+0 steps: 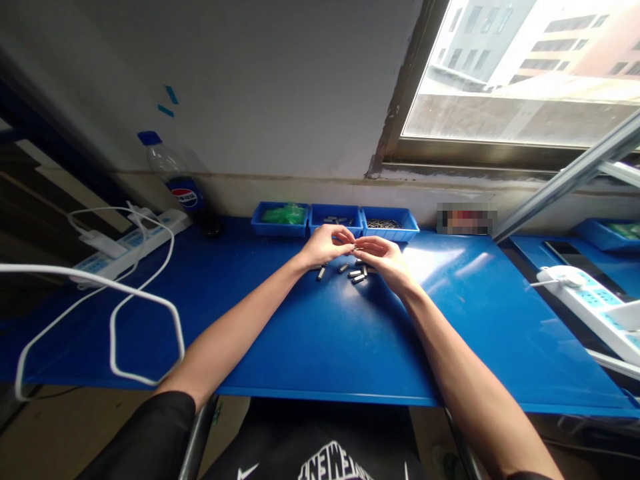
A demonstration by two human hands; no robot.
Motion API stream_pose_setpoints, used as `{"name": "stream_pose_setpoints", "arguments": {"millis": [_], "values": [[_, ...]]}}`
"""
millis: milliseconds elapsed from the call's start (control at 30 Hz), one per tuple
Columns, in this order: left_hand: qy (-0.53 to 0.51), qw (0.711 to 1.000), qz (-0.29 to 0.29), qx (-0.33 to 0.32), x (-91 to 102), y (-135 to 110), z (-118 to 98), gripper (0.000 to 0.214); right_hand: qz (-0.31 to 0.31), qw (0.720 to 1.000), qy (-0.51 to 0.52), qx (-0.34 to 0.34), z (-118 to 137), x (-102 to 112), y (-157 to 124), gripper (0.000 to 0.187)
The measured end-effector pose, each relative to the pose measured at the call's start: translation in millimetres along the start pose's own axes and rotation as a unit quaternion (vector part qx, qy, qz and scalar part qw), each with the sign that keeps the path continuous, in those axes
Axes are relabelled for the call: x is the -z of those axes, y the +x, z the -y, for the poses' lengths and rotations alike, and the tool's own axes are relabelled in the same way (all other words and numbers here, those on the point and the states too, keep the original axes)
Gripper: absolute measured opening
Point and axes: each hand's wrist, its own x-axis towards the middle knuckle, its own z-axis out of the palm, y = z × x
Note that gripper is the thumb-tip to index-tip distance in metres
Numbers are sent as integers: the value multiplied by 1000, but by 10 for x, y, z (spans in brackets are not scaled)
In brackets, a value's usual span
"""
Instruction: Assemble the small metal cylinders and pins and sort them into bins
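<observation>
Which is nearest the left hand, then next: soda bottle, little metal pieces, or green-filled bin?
1. little metal pieces, on the table right beside the left hand.
2. green-filled bin, behind it to the left.
3. soda bottle, far left by the wall.

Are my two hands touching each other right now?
Cannot tell. In the head view the left hand and right hand bring their fingertips together above the loose metal pieces, but the spot is too small to show contact or a gap.

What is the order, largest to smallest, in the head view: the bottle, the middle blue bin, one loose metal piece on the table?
1. bottle
2. middle blue bin
3. loose metal piece, clearly smallest
</observation>
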Motion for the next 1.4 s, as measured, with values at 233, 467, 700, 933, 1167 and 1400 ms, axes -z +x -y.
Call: {"name": "stream_pose_setpoints", "arguments": {"millis": [233,467,700,933,1167,1400], "values": [[45,998,-31,17,-9,4,90,25,0,1000,9,2,-4,-40,-1,55],[-50,998,-18,29,105,31,91,32,-54,995,-61,51,12,-36,15,44],[-97,994,38,13,249,27,7,42,-28,1000,-11,4,78,-24,-5,43],[-114,991,-63,28,254,63,63,35,-27,999,9,-19,113,-25,-15,43],[-1,993,-112,-28,320,87,39,25,-36,999,-6,-19,52,6,2,41],[358,918,151,75,594,-73,-295,60,-61,976,-209,21,109,97,5,45]]}}
